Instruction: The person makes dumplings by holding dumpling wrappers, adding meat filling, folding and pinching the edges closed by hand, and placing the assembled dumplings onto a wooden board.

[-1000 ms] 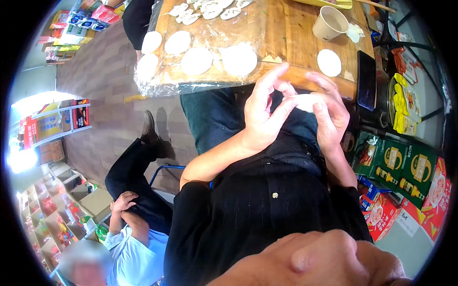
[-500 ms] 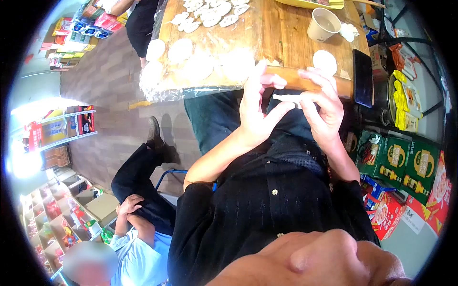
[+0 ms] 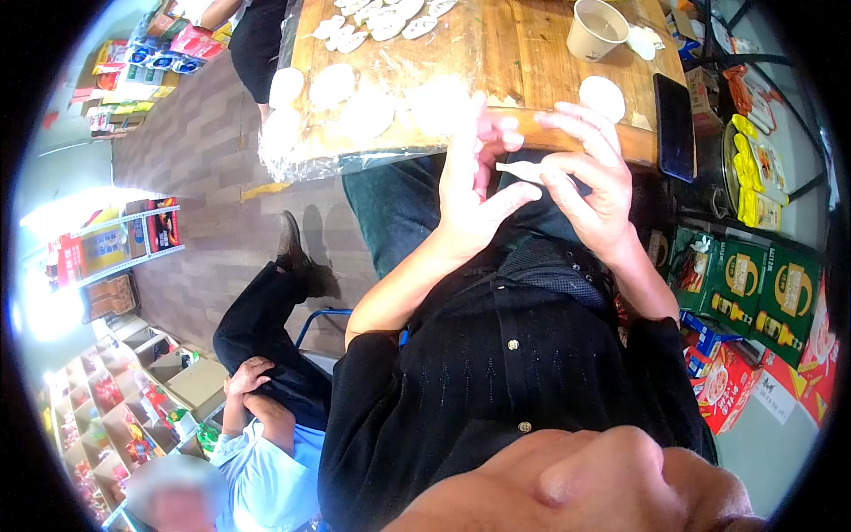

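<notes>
Between my hands, above my lap at the table edge, is a folded white dumpling (image 3: pixel 523 171). My right hand (image 3: pixel 598 191) pinches one end of it between thumb and fingers. My left hand (image 3: pixel 470 195) is held up beside the dumpling's other end, with thumb and fingers apart. Its thumb lies just below the dough; whether it touches I cannot tell. A round dough wrapper (image 3: pixel 602 98) lies on the wooden table beyond my right hand. More wrappers (image 3: pixel 332 86) lie on the plastic-covered part, washed out by glare. Several finished dumplings (image 3: pixel 387 18) sit farther back.
A paper cup (image 3: pixel 597 31) stands on the wooden table (image 3: pixel 514 66), with a scrap of dough (image 3: pixel 644 42) beside it. A dark phone (image 3: pixel 675 129) lies along the right edge. A seated person (image 3: pixel 266 443) is at lower left. Green boxes (image 3: pixel 740 288) stand at right.
My left hand's fingers have opened away from the dumpling, while my right hand keeps its pinch. The whole view has shifted slightly, and the yellow tray at the top has left the picture.
</notes>
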A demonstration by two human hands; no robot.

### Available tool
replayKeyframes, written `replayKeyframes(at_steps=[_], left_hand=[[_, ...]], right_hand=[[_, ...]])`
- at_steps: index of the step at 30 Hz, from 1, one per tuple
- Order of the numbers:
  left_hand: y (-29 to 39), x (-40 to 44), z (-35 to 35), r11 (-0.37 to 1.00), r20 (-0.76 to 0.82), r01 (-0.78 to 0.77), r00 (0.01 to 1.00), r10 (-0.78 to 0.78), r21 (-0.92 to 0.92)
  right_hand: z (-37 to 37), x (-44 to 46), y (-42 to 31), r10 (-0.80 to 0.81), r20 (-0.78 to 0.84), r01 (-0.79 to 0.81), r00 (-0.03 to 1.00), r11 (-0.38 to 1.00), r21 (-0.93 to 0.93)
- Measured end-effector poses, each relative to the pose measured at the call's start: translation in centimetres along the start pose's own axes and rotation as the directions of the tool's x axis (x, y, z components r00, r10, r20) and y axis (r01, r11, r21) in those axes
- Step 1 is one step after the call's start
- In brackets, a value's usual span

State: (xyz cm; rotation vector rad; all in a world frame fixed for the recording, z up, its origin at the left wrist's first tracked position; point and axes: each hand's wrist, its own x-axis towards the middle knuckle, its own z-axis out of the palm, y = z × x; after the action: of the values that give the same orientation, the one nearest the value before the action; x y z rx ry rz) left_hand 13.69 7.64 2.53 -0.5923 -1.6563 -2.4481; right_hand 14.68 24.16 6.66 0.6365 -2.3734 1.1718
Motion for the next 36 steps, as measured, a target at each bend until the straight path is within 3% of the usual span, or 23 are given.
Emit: replayKeyframes(at_steps=[1, 2, 3, 5, 11, 13, 15, 17, 18, 19, 21, 25, 33, 36], left_hand=[[0.2, 0.3, 0.4, 0.991, -0.054, 0.01, 0.998, -0.018, -0.133], [0.3, 0.1, -0.2, 0.979, 0.027, 0.111, 0.994, -0.107, -0.173], [0.5, 0.2, -0.7, 0.979, 0.027, 0.112, 0.994, -0.109, -0.173], [1.1, 0.4, -1.9, 0.952, 0.253, 0.272, 0.92, -0.299, 0.137], [1.7, 0.5, -2.0, 0.877, 0.217, 0.273, 0.9, -0.378, 0.394], [1.6, 0.3, -1.6, 0.851, 0.105, 0.518, 0.845, -0.524, 0.082], [0.8, 0.1, -2.1, 0.851, 0.098, 0.522, 0.846, -0.524, 0.049], [0.7, 0.2, -2.0, 0.762, 0.084, 0.576, 0.81, -0.58, -0.296], [0.8, 0.2, -2.1, 0.737, 0.095, 0.58, 0.803, -0.588, -0.346], [0.9, 0.3, -2.0, 0.737, 0.094, 0.581, 0.803, -0.589, -0.345], [1.2, 0.5, -1.7, 0.726, 0.088, 0.58, 0.8, -0.594, -0.368], [1.3, 0.6, -1.6, 0.753, 0.097, 0.585, 0.804, -0.586, -0.301], [1.6, 0.7, -1.7, 0.83, 0.09, 0.558, 0.826, -0.556, 0.01], [1.5, 0.8, -1.8, 0.83, 0.098, 0.557, 0.827, -0.553, -0.021]], right_hand=[[-0.3, 0.3, -0.1, -0.019, 0.022, 0.019, 1.0, 1.0, -0.011], [-0.5, 0.6, -0.2, -0.037, 0.045, 0.038, 0.998, 0.999, -0.021], [-0.6, 0.9, -0.2, -0.035, 0.045, 0.036, 0.998, 0.999, -0.02], [-0.6, 1.4, -0.3, -0.053, 0.102, 0.049, 0.993, 0.998, 0.045], [-0.3, 1.9, -0.1, -0.081, 0.123, 0.093, 0.989, 0.991, -0.092], [-0.2, 1.3, 0.4, -0.028, 0.072, 0.031, 0.997, 0.999, -0.04], [0.0, 0.5, 0.8, 0.025, 0.026, -0.025, 0.999, 1.0, 0.018], [0.2, -0.5, 0.9, 0.303, 0.034, -0.298, 0.952, 0.903, 0.31], [0.4, -0.8, 1.3, 0.301, 0.035, -0.292, 0.953, 0.884, 0.365], [0.7, -1.0, 1.4, 0.301, 0.035, -0.293, 0.953, 0.883, 0.366], [1.2, -1.1, 1.1, 0.346, 0.001, -0.287, 0.938, 0.776, 0.562], [1.2, -0.9, 1.0, 0.327, -0.02, -0.258, 0.945, 0.778, 0.573], [1.2, -1.0, 1.6, 0.237, -0.01, -0.199, 0.971, 0.839, 0.506], [1.1, -1.0, 1.4, 0.206, 0.0, -0.185, 0.979, 0.882, 0.433]])
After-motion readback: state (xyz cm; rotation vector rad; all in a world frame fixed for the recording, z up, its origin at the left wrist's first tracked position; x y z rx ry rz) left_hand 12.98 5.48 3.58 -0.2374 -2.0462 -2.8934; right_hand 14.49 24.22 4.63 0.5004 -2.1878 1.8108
